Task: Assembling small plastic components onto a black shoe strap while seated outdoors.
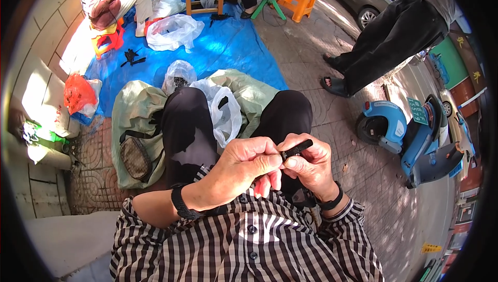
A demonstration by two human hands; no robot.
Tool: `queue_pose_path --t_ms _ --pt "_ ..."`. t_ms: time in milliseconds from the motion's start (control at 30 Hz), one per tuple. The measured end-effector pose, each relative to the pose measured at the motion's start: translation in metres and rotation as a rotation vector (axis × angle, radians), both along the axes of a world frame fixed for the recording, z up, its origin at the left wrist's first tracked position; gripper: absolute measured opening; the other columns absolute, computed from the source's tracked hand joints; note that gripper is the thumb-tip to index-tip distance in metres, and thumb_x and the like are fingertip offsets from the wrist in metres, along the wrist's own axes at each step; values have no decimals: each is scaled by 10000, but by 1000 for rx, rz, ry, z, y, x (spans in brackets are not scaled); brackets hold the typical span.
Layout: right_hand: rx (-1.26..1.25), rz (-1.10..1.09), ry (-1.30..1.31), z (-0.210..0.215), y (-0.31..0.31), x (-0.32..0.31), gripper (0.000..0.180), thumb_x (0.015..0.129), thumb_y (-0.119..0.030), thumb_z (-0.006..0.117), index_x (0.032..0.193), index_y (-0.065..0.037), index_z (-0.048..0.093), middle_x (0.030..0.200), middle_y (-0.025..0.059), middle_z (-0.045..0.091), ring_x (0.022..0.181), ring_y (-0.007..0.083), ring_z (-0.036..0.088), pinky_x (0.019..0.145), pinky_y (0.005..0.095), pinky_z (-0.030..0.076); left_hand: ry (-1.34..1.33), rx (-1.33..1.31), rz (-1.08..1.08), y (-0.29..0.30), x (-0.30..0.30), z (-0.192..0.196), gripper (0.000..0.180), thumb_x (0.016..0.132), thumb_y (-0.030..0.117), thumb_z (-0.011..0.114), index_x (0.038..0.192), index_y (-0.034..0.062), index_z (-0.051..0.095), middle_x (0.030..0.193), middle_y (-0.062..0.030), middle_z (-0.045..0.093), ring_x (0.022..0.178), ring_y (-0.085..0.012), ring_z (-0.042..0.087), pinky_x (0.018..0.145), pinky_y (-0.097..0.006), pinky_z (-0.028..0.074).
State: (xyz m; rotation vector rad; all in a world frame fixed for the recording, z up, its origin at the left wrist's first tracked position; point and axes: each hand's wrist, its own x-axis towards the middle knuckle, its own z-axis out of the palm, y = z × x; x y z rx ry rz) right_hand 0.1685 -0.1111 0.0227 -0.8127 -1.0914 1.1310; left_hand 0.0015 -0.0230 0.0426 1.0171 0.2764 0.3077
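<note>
On the left, near the stone wall, we see an orange plastic bag point(78, 94) standing beside a small green package point(45, 132). On the blue tarp point(228, 48) there are several white plastic bags point(174, 32), crumpled and half open, and one clear bag point(179, 76) with something dark inside. Between our knees hangs another white bag point(225, 113), lying on a pale green sack point(136, 111) that spreads on the paved ground. A dark mesh pouch point(135, 156) with a strap lies on this sack. At the right, a blue scooter point(410, 131) stands with a green rectangular plate point(417, 111) on its back; we cannot read it well. At the lower right edge there is a small yellow sign point(430, 248).

The thing in work is a small black part point(296, 148), long and narrow like a short stick, with a darker end near the left thumb. It is just above the lap, between both hands, tilted up to the right.

Our left hand point(244, 165) comes from the lower left, with a black band on the wrist; its thumb and first finger pinch the lower end of the black part. Our right hand point(311, 165), also with a dark wrist band, is curled around the upper end, and its fingers close on it. The two hands touch each other in front of the striped shirt point(249, 240).
</note>
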Motion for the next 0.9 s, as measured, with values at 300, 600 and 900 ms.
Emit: queue_pose_path --t_ms 300,600,900 --pt "145 -157 -251 4 4 -3 180 850 -66 620 1010 17 627 1075 93 540 671 54 496 566 181 393 -3 45 -13 8 6 -6 197 931 192 529 874 5 552 709 -105 622 531 -114 572 502 -199 455" --pt "126 -102 -90 5 6 1 207 906 -108 547 1071 12 582 1187 90 478 684 77 530 566 198 402 -15 116 15 9 16 8 179 929 154 516 931 -24 540 723 -130 617 574 -138 594 531 -227 486" --pt "182 -186 -223 -18 6 -2 148 934 -92 510 1022 19 553 943 27 563 767 66 517 674 212 433 43 533 84 9 13 -37 289 932 235 486 1056 -19 549 817 -62 624 712 -113 577 648 -231 461"
